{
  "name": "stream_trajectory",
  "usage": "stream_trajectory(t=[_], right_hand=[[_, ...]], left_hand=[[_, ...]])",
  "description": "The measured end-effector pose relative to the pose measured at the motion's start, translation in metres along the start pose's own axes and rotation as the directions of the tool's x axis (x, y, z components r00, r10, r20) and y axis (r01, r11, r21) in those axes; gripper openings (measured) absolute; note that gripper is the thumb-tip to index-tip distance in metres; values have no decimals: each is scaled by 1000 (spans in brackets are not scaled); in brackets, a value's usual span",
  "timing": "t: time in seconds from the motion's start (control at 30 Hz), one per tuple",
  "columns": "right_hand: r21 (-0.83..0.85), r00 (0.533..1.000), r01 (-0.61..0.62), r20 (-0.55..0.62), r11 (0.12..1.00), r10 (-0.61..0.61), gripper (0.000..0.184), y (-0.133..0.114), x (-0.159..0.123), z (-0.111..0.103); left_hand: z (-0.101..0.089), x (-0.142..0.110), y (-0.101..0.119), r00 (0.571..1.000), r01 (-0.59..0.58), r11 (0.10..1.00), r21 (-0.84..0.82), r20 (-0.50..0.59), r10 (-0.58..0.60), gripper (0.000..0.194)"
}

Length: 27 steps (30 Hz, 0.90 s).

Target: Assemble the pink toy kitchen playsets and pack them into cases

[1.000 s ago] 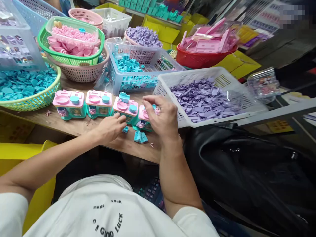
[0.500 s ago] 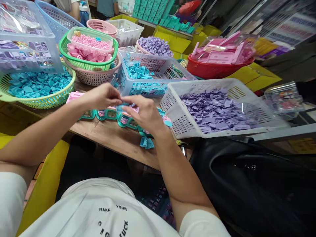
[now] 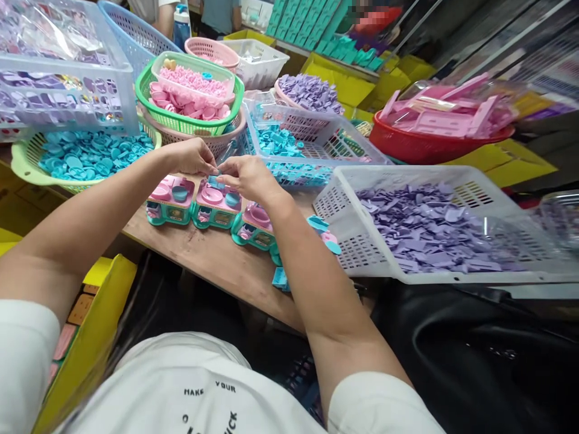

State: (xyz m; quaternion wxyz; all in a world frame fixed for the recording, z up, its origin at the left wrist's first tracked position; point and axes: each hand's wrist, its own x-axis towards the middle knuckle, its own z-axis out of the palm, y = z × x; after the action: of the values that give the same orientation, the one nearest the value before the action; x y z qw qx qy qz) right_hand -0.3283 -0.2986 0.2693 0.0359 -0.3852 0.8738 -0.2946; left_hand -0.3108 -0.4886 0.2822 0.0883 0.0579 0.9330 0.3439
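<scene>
A row of pink-and-teal toy stoves stands on the wooden table. Above the row, my left hand and my right hand meet fingertip to fingertip, both pinched on a small teal part. The part is mostly hidden by the fingers. My right forearm crosses over the rightmost stove. A few loose teal pieces lie near the table's front edge.
A white basket of purple parts sits at right, a pale blue basket of teal parts behind my hands, a green basket of teal discs at left. Pink parts fill the stacked baskets and red bowl. A yellow bin stands below.
Both hands rose from the stoves and came together over the row, pinching a small teal part. The view shifted, so the table now appears further right and lower.
</scene>
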Motion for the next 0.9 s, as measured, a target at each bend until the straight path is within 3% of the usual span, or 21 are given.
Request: stream_trajectory(t=[0.2,0.4,0.53,0.7,0.8,0.9], right_hand=[[-179,993,48,-99,983,-66,24,-4,-5,5],[-7,993,74,-87,997,-74,18,2,-4,7],[-14,997,59,-58,998,-59,15,2,-5,3],[-100,996,56,-68,993,-63,18,3,-10,11],[-233,998,7,-65,972,-23,24,-5,-7,15],[-328,997,23,-60,944,-45,27,-20,-18,4]], left_hand=[[4,-15,-1,995,-60,998,-20,-81,58,26],[3,-14,-6,993,-104,994,30,-47,105,29],[0,-9,-8,995,-98,993,69,12,98,29],[7,-10,-6,997,-73,993,93,2,73,25],[8,-13,-1,998,-49,987,154,-34,55,21],[4,-25,10,991,-72,987,146,-100,87,19]])
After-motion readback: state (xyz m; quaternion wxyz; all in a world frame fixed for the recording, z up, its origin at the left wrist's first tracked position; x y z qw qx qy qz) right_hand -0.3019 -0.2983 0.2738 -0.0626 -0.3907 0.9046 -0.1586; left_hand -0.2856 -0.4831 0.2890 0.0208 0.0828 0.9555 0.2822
